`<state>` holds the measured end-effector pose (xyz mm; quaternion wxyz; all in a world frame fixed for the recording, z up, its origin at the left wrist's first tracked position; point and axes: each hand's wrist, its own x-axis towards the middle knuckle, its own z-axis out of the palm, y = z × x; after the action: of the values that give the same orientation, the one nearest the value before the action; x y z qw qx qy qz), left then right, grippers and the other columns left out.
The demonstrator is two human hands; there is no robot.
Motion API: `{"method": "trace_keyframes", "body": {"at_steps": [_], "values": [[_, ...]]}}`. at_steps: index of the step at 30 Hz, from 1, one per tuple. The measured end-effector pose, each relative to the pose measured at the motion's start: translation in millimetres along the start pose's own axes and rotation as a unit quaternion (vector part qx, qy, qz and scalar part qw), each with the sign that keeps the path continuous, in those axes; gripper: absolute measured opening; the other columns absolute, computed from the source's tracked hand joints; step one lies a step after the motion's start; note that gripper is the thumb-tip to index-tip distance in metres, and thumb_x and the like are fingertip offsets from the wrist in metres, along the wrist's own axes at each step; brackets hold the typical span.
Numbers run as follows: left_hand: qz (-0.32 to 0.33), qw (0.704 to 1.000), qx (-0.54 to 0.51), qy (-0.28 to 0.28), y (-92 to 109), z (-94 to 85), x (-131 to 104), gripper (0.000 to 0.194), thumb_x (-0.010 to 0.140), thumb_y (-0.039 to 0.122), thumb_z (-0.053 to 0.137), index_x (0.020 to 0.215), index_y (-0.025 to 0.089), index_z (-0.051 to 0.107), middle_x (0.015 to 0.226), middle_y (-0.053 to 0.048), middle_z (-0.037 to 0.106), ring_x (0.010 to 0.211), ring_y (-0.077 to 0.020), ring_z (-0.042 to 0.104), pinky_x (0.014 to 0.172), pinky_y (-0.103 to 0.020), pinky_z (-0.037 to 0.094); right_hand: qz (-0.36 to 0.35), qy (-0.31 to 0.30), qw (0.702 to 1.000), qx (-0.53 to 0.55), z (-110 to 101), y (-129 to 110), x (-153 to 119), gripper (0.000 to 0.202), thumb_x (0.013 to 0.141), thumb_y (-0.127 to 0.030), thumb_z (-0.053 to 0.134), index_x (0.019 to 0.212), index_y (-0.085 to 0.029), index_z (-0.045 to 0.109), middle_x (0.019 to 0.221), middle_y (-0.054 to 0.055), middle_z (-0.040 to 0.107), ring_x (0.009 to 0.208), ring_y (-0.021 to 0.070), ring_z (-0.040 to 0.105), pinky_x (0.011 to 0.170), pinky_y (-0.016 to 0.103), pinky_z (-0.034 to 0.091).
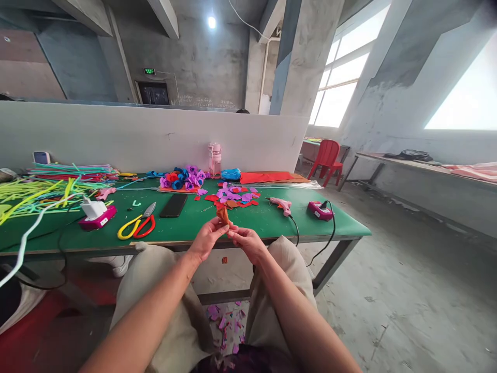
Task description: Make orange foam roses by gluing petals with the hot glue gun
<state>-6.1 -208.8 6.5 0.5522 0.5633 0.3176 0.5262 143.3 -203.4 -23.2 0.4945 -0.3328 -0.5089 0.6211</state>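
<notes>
Two bare hands meet just over the front edge of a green table (186,223). The left hand (207,239) pinches a small piece of brown paper (222,214) between thumb and fingers; the right hand (249,243) has thumb and fingertips pressed together on its lower end. Well beyond the table, a lit green sign (149,71) and pale handwriting (205,102) on the wall (217,62) are too small to read.

Craft wkshp – bench (174,228) w/ glue gun (281,205), concrete wall (209,67).
</notes>
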Motion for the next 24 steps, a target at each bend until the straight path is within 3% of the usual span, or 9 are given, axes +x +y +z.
{"method": "trace_keyframes", "body": {"at_steps": [7,13,16,18,20,22,24], "values": [[-0.001,0.997,-0.016,0.075,-10,2.6,3,0.024,0.072,0.034,0.071,0.086,0.016,0.063,0.073,-0.003,0.071,0.077,-0.0175,0.064,0.077,-0.031,0.046,0.038,-0.017,0.998,0.043,0,9,3,0.027,0.061,-0.041,0.079,0.067,-0.016,0.070,0.065,-0.001,0.061,0.052,0.0055,0.040,0.054,0.021,0.030],[0.035,0.986,-0.030,0.159,-1,-24.4,13,0.028,0.070,0.037,0.072,0.085,0.016,0.064,0.073,-0.004,0.070,0.076,-0.0150,0.064,0.075,-0.028,0.044,0.044,-0.043,0.997,-0.044,1,8,-3,0.029,0.061,-0.043,0.077,0.066,-0.015,0.071,0.066,0.001,0.067,0.052,0.0061,0.046,0.053,0.021,0.035],[0.072,0.972,-0.057,0.218,12,-41.4,16,0.032,0.067,0.039,0.074,0.086,0.017,0.062,0.071,-0.002,0.069,0.073,-0.0142,0.064,0.071,-0.027,0.045,0.049,-0.117,0.983,-0.132,5,11,-9,0.029,0.063,-0.044,0.075,0.067,-0.016,0.072,0.063,0.002,0.069,0.051,0.0083,0.053,0.051,0.021,0.038],[0.084,0.974,-0.020,0.209,18,-46.2,16,0.030,0.067,0.036,0.075,0.087,0.017,0.063,0.075,-0.003,0.070,0.074,-0.0134,0.063,0.068,-0.024,0.043,0.059,-0.162,0.969,-0.177,8,12,-13,0.030,0.064,-0.045,0.073,0.074,-0.017,0.073,0.063,0.002,0.069,0.049,0.0097,0.056,0.049,0.021,0.040],[0.082,0.981,0.018,0.175,20,-43.0,13,0.027,0.068,0.034,0.075,0.086,0.016,0.064,0.080,-0.005,0.072,0.069,-0.0122,0.061,0.060,-0.023,0.042,0.051,-0.158,0.964,-0.206,11,10,-16,0.030,0.065,-0.046,0.072,0.071,-0.017,0.072,0.058,0.001,0.067,0.045,0.0102,0.056,0.046,0.021,0.040],[0.083,0.986,0.027,0.140,18,-34.0,10,0.026,0.069,0.034,0.074,0.084,0.015,0.064,0.084,-0.006,0.072,0.058,-0.0098,0.056,0.053,-0.023,0.040,-0.003,-0.129,0.964,-0.230,11,5,-18,0.029,0.067,-0.045,0.071,0.061,-0.018,0.069,0.057,0.001,0.066,0.049,0.0111,0.056,0.048,0.022,0.040],[0.083,0.990,0.037,0.111,14,-24.1,8,0.026,0.070,0.035,0.073,0.082,0.015,0.063,0.087,-0.007,0.072,0.053,-0.0092,0.055,0.051,-0.024,0.042,-0.083,-0.126,0.956,-0.253,10,-3,-21,0.025,0.065,-0.043,0.074,0.061,-0.019,0.070,0.068,0.002,0.069,0.060,0.0125,0.059,0.055,0.023,0.044]]}}
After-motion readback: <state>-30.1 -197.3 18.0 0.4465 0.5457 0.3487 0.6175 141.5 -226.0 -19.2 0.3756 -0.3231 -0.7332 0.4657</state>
